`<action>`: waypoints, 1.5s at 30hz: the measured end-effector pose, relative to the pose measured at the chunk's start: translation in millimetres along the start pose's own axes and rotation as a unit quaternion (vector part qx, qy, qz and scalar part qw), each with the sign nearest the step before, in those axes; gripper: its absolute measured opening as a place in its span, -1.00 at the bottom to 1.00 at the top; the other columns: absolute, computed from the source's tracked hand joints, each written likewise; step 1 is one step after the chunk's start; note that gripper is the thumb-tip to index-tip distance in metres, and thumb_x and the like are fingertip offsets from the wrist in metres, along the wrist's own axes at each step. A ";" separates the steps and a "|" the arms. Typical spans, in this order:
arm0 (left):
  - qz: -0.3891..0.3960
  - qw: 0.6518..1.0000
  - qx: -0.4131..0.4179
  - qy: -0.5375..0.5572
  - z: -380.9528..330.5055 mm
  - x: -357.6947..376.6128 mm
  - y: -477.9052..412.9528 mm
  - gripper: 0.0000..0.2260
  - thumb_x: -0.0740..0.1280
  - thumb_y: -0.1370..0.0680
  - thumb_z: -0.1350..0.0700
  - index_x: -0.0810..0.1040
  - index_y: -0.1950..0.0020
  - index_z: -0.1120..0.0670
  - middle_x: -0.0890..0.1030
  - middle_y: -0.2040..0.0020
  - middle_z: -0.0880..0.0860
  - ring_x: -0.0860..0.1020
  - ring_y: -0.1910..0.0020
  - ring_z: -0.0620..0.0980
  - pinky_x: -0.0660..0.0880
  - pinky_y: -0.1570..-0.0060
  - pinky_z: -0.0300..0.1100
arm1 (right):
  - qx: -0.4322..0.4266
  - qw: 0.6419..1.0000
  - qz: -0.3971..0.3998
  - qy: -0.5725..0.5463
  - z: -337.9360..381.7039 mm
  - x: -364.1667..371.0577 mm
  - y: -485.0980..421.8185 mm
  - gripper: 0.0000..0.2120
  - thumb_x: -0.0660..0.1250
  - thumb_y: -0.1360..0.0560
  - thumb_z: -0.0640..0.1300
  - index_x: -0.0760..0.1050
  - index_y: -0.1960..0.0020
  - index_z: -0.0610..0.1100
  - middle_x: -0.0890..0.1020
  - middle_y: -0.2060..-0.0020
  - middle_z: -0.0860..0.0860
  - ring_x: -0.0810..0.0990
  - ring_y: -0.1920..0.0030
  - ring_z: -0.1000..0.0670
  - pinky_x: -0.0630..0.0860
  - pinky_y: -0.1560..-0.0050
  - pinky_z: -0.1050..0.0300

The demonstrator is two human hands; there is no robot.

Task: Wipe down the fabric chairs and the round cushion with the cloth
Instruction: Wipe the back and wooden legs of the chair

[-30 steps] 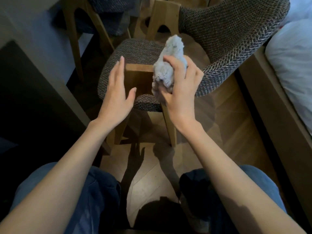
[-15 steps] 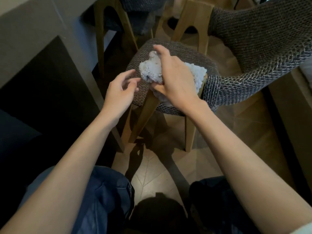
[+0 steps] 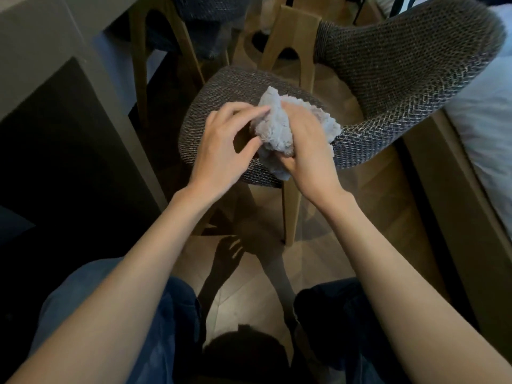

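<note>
Looking down from your head cam: your right hand has its fingers curled tight round the bunched-up pale cloth. Your left hand pinches the wad's left side between thumb and fingertips. The cloth sits over the seat of the grey woven chair, near the front edge; can't tell if it's touching the fabric. The curved backrest sweeps off right. There's a second chair farther back and a bed on the right.
</note>
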State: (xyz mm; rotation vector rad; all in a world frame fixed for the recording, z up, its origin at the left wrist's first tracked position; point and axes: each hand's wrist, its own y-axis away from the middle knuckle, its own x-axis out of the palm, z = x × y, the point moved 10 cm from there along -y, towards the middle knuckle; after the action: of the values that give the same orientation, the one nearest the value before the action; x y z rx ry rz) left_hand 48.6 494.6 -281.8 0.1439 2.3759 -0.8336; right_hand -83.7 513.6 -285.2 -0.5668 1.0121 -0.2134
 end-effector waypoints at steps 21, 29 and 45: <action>-0.082 0.973 -0.187 0.111 61.7 -15.5 31.5 -0.56 0.44 -0.49 0.08 0.46 -0.35 0.04 0.42 -0.28 -0.06 0.39 -0.30 -0.15 0.36 -0.27 -0.35 | 0.060 0.977 0.072 -0.194 14.2 41.3 6.2 -0.50 0.37 -0.41 -0.32 0.50 -0.34 -0.15 0.58 -0.25 0.00 0.53 -0.27 0.08 0.43 -0.33 0.16; -0.069 0.967 -0.220 0.106 85.5 20.1 21.7 -0.54 0.31 -0.58 0.17 0.33 -0.48 0.08 0.37 -0.45 0.08 0.32 -0.44 -0.01 0.28 -0.41 -0.12 | 0.144 0.964 -0.105 -0.198 -1.8 57.4 29.9 -0.71 0.46 -0.43 -0.31 0.54 -0.13 -0.24 0.59 -0.02 -0.10 0.54 -0.03 0.11 0.39 -0.01 0.52; -0.005 0.958 -0.288 0.000 162.5 61.2 64.1 -0.56 0.40 -0.52 0.21 0.44 -0.39 0.14 0.49 -0.33 0.08 0.44 -0.32 -0.03 0.28 -0.24 -0.36 | 0.393 0.872 -0.046 -0.287 -55.4 201.1 85.3 -0.68 0.43 -0.47 -0.25 0.35 -0.08 -0.03 0.61 -0.05 -0.07 0.63 -0.05 -0.03 0.57 -0.14 -0.03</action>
State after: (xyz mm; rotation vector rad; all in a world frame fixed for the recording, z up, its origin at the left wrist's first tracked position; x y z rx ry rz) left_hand 101.1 442.6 -451.6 -0.1065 2.5138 -0.1190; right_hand -32.7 480.8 -502.3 0.0864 0.2554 -0.4808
